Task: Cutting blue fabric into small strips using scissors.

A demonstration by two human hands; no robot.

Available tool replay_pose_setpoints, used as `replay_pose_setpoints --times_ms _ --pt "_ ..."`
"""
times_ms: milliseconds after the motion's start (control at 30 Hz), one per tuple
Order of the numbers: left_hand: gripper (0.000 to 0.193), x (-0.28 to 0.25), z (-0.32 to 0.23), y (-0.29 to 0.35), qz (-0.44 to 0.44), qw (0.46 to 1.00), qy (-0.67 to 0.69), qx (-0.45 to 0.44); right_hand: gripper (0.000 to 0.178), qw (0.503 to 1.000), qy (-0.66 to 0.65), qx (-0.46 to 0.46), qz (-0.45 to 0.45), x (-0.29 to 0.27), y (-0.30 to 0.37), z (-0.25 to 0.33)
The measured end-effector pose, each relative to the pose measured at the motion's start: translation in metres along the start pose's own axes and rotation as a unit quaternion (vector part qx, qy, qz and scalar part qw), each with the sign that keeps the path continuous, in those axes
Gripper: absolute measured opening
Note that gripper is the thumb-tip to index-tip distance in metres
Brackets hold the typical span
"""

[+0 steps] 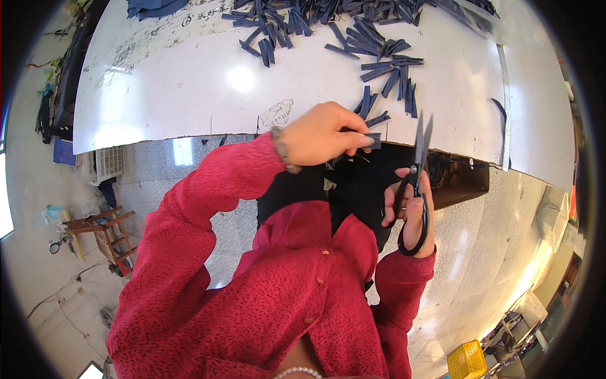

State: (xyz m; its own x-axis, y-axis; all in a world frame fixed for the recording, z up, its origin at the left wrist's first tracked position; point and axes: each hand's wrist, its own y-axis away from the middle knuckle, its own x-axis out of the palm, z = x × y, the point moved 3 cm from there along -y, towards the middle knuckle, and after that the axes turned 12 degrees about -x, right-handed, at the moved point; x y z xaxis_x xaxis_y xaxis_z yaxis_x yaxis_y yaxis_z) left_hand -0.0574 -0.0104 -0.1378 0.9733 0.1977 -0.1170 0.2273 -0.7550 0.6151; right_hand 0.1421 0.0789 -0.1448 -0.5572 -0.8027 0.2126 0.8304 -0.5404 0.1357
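Note:
My left hand is closed in a pinch on a short dark blue fabric strip, just over the near edge of the white table. To its right, my right hand has its fingers through the black handles of a pair of scissors. The blades point away from me and stand slightly apart, with nothing between them. Just beyond my left hand, several loose strips lie on the table. A large pile of similar dark blue strips spreads along the far side.
Folded blue fabric lies at the far left of the table. A clear plastic bag sits at the far right. Below the table's right part is an open brown box. A wooden stool stands left, a yellow basket lower right.

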Motion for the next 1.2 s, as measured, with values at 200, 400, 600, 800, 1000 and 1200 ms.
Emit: replay_pose_setpoints --times_ms 200,400,600,800,1000,1200 --pt "0.021 -0.056 -0.013 -0.075 -0.202 0.974 0.044 0.089 0.059 0.998 -0.032 -0.040 -0.048 -0.011 -0.003 0.005" --pt "0.017 -0.019 -0.019 -0.003 -0.058 0.980 0.161 0.098 0.051 0.985 -0.054 -0.105 -0.127 0.000 -0.025 0.008" --pt "0.020 0.025 0.000 0.019 -0.100 0.981 0.119 0.115 0.051 0.986 -0.065 -0.109 -0.104 0.027 -0.036 0.010" --pt "0.022 0.034 0.005 0.019 -0.123 0.974 0.078 0.176 0.046 0.987 -0.047 -0.093 -0.121 0.032 -0.035 0.005" --pt "0.028 0.041 -0.001 0.025 -0.176 0.950 -0.097 0.241 0.041 0.984 -0.041 -0.089 -0.147 0.027 -0.034 0.000" --pt "0.025 0.046 -0.002 0.024 -0.202 0.949 -0.033 0.240 0.039 0.984 -0.058 -0.086 -0.143 0.029 -0.036 0.002"
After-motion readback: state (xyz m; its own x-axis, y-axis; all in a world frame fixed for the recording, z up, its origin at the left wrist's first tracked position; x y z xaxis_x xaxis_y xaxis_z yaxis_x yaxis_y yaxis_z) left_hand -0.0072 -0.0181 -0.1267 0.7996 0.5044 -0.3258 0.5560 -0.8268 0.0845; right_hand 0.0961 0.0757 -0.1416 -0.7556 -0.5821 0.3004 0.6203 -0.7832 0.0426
